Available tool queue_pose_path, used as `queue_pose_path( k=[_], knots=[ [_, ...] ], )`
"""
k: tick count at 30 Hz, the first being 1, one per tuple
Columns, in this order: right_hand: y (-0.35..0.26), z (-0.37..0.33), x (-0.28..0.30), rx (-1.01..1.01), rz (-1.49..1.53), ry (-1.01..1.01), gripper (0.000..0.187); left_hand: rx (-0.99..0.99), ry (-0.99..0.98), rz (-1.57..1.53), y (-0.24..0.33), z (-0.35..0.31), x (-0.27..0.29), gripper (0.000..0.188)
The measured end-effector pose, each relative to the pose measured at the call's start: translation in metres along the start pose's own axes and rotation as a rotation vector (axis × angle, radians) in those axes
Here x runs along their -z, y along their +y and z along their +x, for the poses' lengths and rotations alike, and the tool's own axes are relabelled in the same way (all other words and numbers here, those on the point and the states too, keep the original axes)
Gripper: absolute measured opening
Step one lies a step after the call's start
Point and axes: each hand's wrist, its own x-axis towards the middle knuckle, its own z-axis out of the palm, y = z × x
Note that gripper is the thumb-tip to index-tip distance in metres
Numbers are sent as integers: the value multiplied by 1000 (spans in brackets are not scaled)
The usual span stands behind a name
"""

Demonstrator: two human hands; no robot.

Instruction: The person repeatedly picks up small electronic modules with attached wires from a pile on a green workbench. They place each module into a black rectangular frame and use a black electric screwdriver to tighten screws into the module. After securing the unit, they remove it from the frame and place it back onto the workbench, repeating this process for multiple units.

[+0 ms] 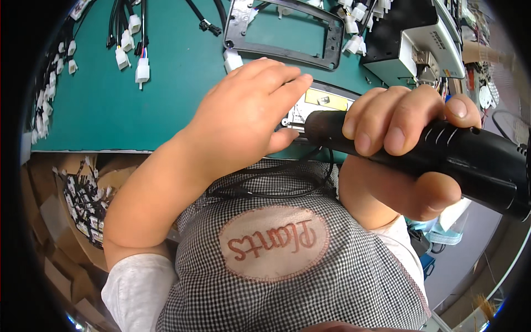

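My right hand [409, 127] is wrapped round a thick black cylindrical power tool [475, 160], which looks like an electric screwdriver. Its narrower end points at a black-framed unit [337, 88] on the bench; the tip itself is hidden. The unit carries a white plate with a yellow label [326, 100]. My left hand [249, 110] grips the unit's left end, fingers along the far side and thumb at the near side, covering that part. A black cable [282, 180] loops across the apron below the bench edge.
An empty black rectangular frame [287, 52] lies beyond the unit. Wire bundles with white connectors [142, 71] hang over the green bench [116, 122]. A white-and-black metal box [412, 50] stands at the far right. Below left, a cardboard box [83, 205] holds more wiring.
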Motion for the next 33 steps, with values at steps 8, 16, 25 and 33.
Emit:
queue_pose_path(
  k=[8,16,25,33],
  knots=[
    [5,4,-12,-52,-42,-5,63,40,8,-57,-2,-1,-3,63],
    [11,19,-13,-300,67,40,57,49,-69,-37,-3,1,-3,58],
    [9,9,-15,-227,82,96,51,63,-62,-39,-1,0,-1,62],
    [5,-8,-6,-64,252,166,51,-6,-47,98,7,9,6,60]
  ],
)
